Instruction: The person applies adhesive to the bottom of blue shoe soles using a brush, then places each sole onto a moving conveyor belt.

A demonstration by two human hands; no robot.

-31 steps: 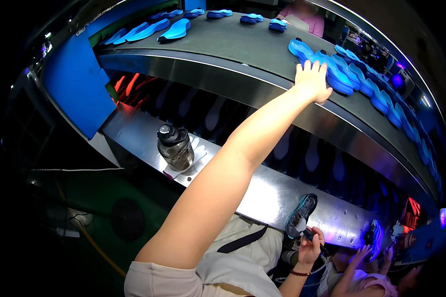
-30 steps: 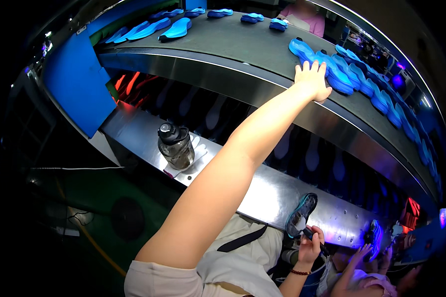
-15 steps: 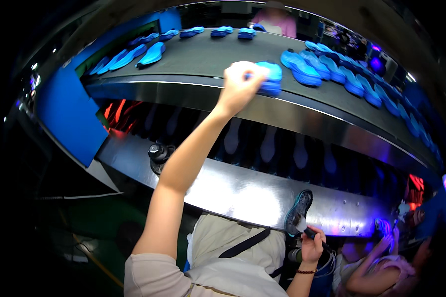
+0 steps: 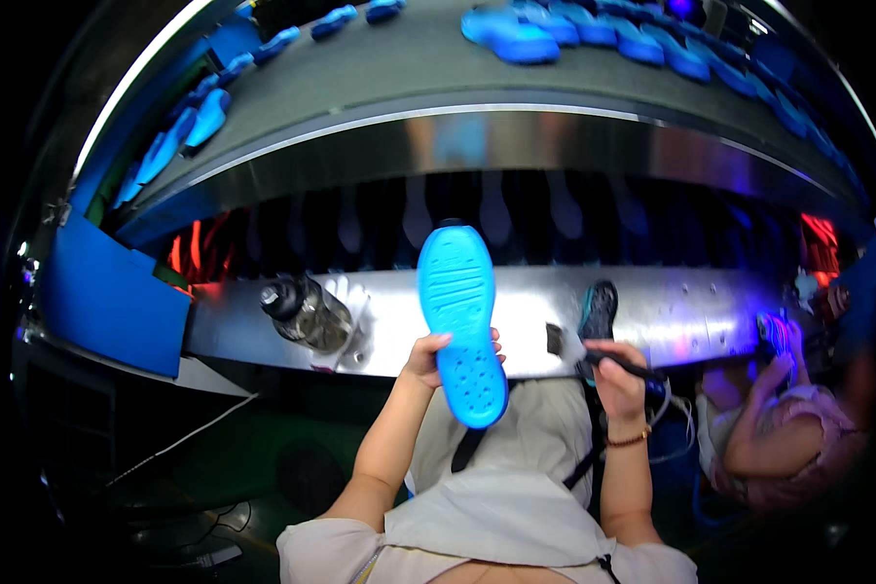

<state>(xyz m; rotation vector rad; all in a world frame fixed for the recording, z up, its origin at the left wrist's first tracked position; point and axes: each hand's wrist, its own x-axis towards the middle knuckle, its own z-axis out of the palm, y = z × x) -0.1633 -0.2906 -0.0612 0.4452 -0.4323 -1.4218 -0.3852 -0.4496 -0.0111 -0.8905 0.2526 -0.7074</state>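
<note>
A bright blue shoe sole [image 4: 457,292], grooved across its upper half and dotted with small holes lower down, stands upright in my left hand [image 4: 428,356]. My fingers wrap its edges just above the metal ledge [image 4: 399,302]. To the right, my right hand [image 4: 617,376] grips the black handle of a brush [image 4: 566,343] with a wide pale head and dark bristles. A thin tube or cord hangs by the handle. Behind the brush a dark shoe [image 4: 602,304] with teal edging lies on the ledge, partly hidden by my hand and the brush.
Beyond the ledge runs a grey conveyor belt [image 4: 350,73] carrying rows of blue soles [image 4: 642,47]. A dark-capped bottle [image 4: 307,311] stands left on the ledge. Soles hang or lie in the dark gap under the belt. A co-worker [image 4: 784,428] sits at the right, hands on a lit shoe.
My left hand has come back from the belt's edge with a blue sole, now held in front of me. The brush has lifted off the dark shoe. The view has tilted downward.
</note>
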